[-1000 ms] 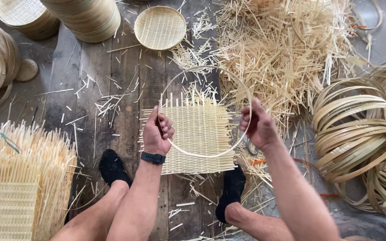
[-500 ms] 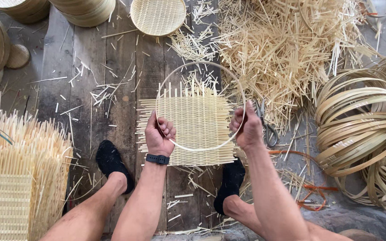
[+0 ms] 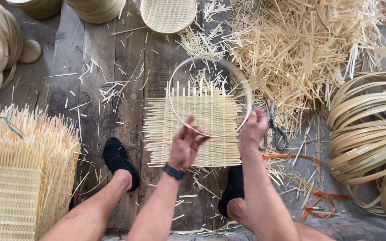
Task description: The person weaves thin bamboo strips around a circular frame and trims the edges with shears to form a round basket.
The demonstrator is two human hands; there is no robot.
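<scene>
Holding a thin bamboo hoop (image 3: pixel 211 96) over a square woven mat (image 3: pixel 195 129), I grip its near rim with my right hand (image 3: pixel 253 127), fingers clenched around the strip. My left hand (image 3: pixel 186 145) touches the rim's lower left with loosely curled fingers, a dark band at the wrist. The mat lies flat on the wooden floor (image 3: pixel 112 67) between my feet. Scissors (image 3: pixel 274 129) lie just beside my right hand, near a heap of bamboo splints (image 3: pixel 300 49). Coiled strips (image 3: pixel 369 134) sit to the right.
</scene>
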